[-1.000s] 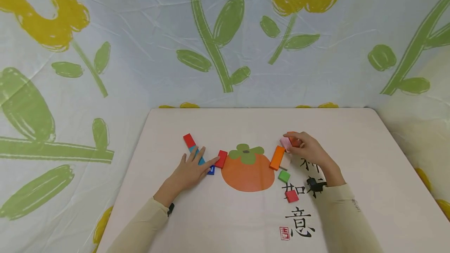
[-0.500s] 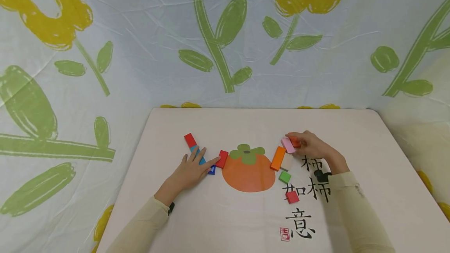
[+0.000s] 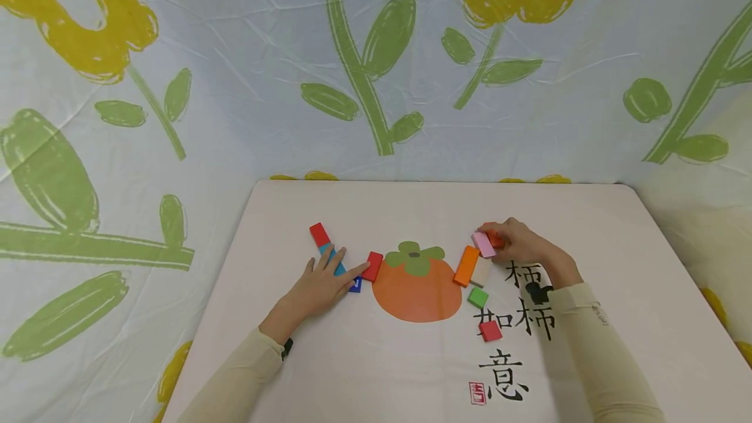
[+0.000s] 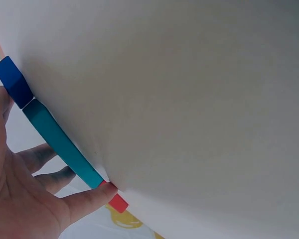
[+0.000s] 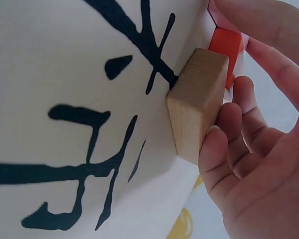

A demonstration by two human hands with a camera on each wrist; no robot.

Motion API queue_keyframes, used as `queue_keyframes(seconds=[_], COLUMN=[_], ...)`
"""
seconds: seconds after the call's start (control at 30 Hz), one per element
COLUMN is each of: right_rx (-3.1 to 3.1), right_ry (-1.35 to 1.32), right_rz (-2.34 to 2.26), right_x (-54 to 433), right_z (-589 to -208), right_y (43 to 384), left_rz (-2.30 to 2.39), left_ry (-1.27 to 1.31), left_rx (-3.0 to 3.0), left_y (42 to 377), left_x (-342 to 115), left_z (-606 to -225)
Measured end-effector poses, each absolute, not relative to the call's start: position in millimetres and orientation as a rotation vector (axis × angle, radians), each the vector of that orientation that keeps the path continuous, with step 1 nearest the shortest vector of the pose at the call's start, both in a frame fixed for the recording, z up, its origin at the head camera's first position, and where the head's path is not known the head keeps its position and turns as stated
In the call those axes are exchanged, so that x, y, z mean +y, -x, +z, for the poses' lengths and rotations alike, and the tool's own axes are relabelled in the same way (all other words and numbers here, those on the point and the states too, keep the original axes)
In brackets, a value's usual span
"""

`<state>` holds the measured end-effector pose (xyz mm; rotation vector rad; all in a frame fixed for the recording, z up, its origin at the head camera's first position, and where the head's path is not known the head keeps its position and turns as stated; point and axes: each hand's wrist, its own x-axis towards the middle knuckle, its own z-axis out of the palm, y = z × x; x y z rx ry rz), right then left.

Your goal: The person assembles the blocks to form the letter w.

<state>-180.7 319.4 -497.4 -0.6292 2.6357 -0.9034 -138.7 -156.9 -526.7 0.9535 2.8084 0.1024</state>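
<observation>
Left fingers (image 3: pixel 352 273) apart, right fingers (image 5: pixel 278 63) around vermilion block (image 5: pixel 227 44); green block (image 3: pixel 478 297) head-view only.

Sleeves and wrist attachments of a person, as seen in the head and wrist views

The left sleeve (image 3: pixel 237 380) and the right sleeve (image 3: pixel 602 358) are long, plain and cream-coloured, made of soft-looking cloth with shallow folds. Each ends at the wrist: the left cuff (image 3: pixel 268 343) and the right cuff (image 3: pixel 570 294) appear as slightly paler bands. Near the right cuff, a small grey marking (image 3: pixel 600 314) resembles lettering, too small to read. A small black attachment (image 3: pixel 287 348) protrudes beside the left cuff; a larger, irregular black attachment (image 3: pixel 538 292) sits at the right one. The left fingers (image 4: pixel 89 201) and right fingers (image 5: pixel 214 152) are ungloved.
</observation>
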Motion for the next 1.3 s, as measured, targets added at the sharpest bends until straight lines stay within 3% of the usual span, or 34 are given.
queue_keyframes(seconds=[0.77,1.3], right_rx=[2.625,2.699], right_ry=[0.518,0.427], right_rz=[-1.030,-1.114], right_x=[319,264], right_z=[-490,-488], right_y=[177,169], left_rz=[0.101,0.118], left_ry=[-0.920,-0.921], left_rx=[2.804,2.799], left_y=[140,140], left_x=[-157,-158], left_z=[-532,-532])
